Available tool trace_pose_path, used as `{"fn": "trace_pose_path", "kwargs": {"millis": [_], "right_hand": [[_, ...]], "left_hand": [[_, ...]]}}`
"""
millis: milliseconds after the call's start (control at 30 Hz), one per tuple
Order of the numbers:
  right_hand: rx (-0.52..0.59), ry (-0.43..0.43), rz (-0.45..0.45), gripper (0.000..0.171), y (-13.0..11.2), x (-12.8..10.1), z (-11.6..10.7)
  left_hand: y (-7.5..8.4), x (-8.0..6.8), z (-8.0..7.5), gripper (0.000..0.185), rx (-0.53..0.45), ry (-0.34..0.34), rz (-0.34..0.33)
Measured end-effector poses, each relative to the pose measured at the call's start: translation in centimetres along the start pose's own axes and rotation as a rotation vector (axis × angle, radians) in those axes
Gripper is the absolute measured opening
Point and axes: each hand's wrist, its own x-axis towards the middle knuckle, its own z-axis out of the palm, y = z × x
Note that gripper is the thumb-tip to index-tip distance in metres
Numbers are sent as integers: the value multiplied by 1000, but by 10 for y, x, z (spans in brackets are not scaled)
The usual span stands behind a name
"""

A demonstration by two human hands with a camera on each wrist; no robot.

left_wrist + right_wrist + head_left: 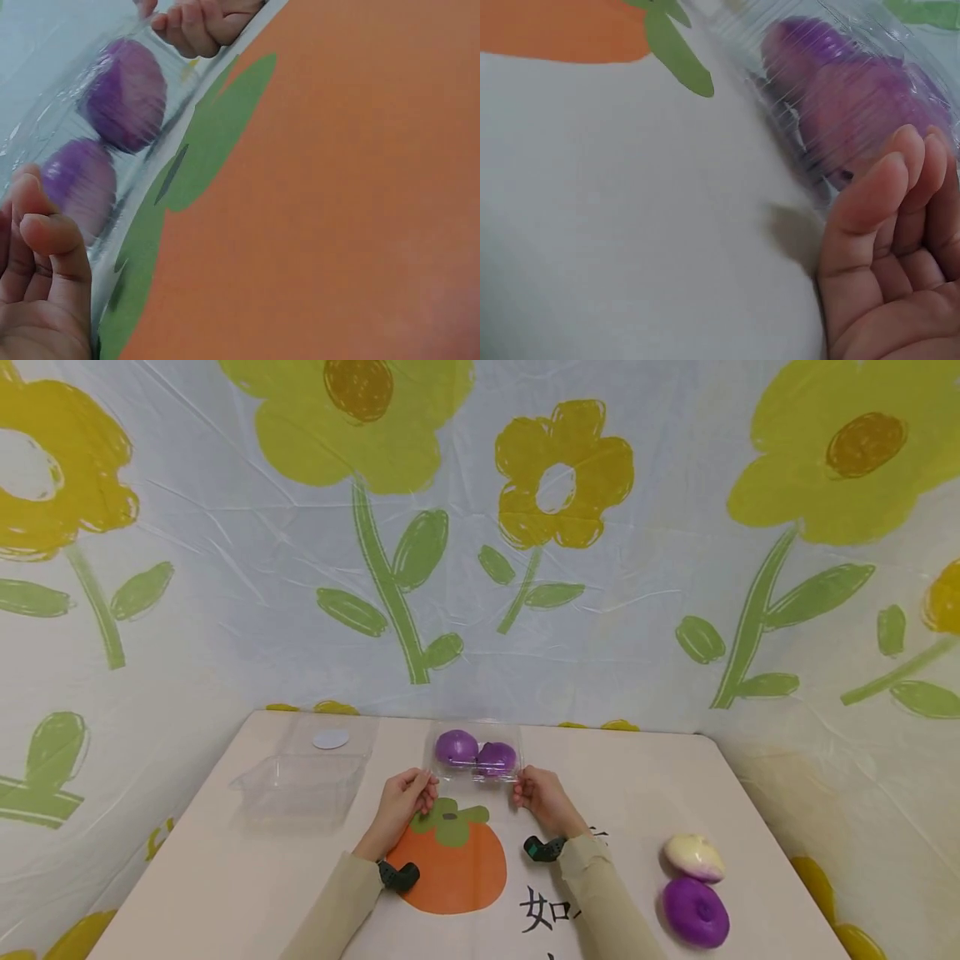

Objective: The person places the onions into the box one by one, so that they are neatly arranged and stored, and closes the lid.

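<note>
Head view alone shows both hands (405,799) (542,799) gripping the clear box (474,752) ends.

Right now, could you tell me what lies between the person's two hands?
In the head view, a clear box holding two purple buns lies between the left hand and right hand.

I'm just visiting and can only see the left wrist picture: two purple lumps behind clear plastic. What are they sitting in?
Observer: A closed clear plastic box on a table; the head view shows a hand at each end of it.
Operator: Is it the only box?
Observer: No. Another clear box stands open to its left, with nothing in it.
Operator: Any more purple things?
Observer: Yes, a loose purple bun lies at the table's right, touching a cream bun behind it.
Operator: How does the other hand hold the box?
Observer: The right hand has its fingers against the box's end.
</note>
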Motion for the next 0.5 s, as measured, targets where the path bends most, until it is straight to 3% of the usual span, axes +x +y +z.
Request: {"fn": "trace_pose_path", "kwargs": {"millis": [300,500], "right_hand": [[89,45,-62,18,2,15,1],[115,78,-96,18,7,21,0]], "left_hand": [[-4,22,0,46,-43,57,42],[-3,27,-2,46,-61,82,23]]}}
